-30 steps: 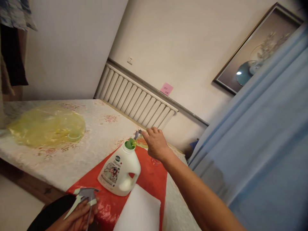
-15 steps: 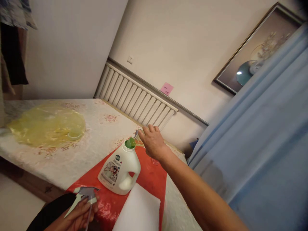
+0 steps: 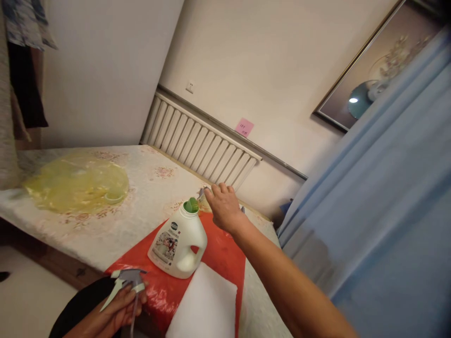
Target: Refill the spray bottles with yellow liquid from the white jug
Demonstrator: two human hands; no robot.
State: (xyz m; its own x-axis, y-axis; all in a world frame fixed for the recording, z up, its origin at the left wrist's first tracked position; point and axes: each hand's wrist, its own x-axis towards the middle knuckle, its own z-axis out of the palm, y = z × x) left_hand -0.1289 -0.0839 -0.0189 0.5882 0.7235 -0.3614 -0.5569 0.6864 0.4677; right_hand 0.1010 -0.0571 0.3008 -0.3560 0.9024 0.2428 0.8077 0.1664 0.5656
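Worktop [image 3: 141,188], covered in a pale flowered cloth, runs back toward the ribbed radiator [image 3: 200,141] on the wall. A blue curtain [image 3: 387,188] fills my right side. A crumpled yellow plastic bag [image 3: 77,183] lies far left on the cloth, well apart from everything else. Nearer me, a red plastic sheet [image 3: 221,253] lies on the worktop, with a white foam pad [image 3: 206,305] overlapping its near edge.

White detergent jug [image 3: 179,241] stands upright on the red sheet, long axis vertical, green open neck up, handle facing the foam pad, label turned left.

My right hand [image 3: 223,206] reaches past the jug's neck, fingers curled down over something small and yellowish-grey at the far edge of the red sheet; my palm hides most of it. I cannot tell whether this grip is closed on it.

My left hand [image 3: 118,312], low and near, is clenched around a grey spray trigger head [image 3: 125,281]: nozzle pointing left, dip tube hanging straight down through my fingers.
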